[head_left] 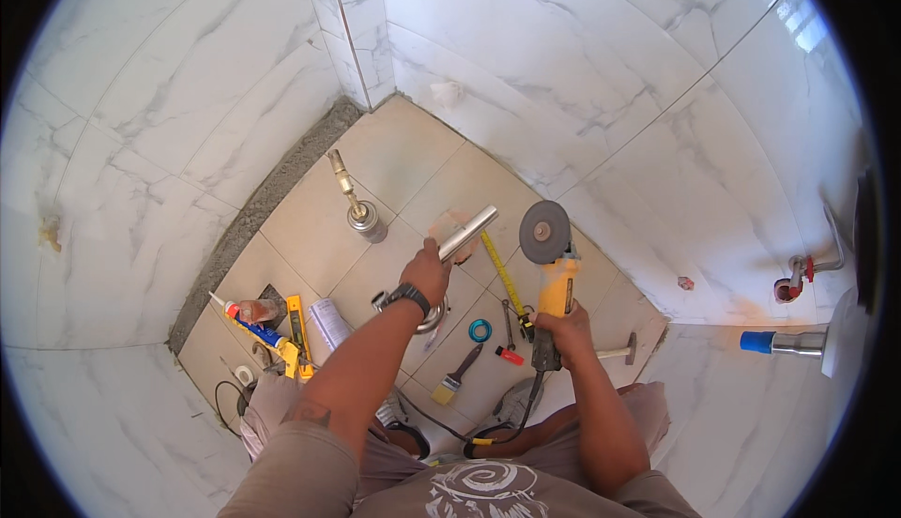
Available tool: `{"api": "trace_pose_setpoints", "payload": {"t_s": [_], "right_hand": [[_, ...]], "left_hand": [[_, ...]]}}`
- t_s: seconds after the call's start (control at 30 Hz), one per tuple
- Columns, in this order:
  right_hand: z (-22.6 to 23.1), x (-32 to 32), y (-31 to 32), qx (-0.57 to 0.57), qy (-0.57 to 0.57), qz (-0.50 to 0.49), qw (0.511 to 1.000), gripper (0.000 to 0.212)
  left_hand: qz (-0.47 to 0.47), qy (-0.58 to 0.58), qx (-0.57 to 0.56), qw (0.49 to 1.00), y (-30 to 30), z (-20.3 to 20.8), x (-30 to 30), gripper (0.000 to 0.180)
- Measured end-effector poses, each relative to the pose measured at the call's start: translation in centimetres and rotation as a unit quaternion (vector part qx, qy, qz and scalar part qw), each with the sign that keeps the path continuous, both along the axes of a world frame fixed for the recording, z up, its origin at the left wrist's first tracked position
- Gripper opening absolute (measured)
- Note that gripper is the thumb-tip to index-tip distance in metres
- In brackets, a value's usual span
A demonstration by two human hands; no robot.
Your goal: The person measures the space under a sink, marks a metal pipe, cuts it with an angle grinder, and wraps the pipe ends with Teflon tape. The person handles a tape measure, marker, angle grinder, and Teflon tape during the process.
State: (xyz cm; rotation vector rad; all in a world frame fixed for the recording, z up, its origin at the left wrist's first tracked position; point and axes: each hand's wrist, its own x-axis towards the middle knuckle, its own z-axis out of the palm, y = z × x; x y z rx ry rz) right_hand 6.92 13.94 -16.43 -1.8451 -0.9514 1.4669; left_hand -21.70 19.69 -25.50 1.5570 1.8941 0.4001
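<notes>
My left hand (428, 272) is closed round a shiny chrome pipe (471, 232), whose straight end points up and to the right. Curved chrome parts show beside my wrist, partly hidden by my forearm; I cannot tell how they join the pipe. In my right hand (566, 328) is a yellow angle grinder (557, 288), gripped by its body with the grey disc (544, 232) pointing away from me. The disc stands apart from the pipe, to its right. Whether the disc is spinning cannot be seen. A dark power cord (441, 421) runs from the grinder across to the left.
On the beige tiled floor (404, 157) are a blowtorch (364, 213), tape measure (502, 274), blue tape roll (480, 330), paintbrush (457, 375), hammer (619, 351), yellow level (298, 335), caulking gun (263, 330) and white can (328, 321). A blue-capped pipe (784, 342) juts out at right.
</notes>
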Motion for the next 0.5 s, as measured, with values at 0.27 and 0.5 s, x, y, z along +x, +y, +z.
{"api": "trace_pose_setpoints", "payload": {"t_s": [0.27, 0.5], "right_hand": [[0.0, 1.7, 2.0, -0.011, -0.110, 0.055, 0.992, 0.054], [-0.2, 1.4, 6.4, 0.009, -0.214, 0.109, 0.971, 0.056]], "left_hand": [[-0.150, 0.115, 0.033, 0.981, 5.8, -0.6, -0.4, 0.035], [-0.210, 0.168, 0.101, 0.958, 7.5, -1.0, 0.5, 0.036]]}}
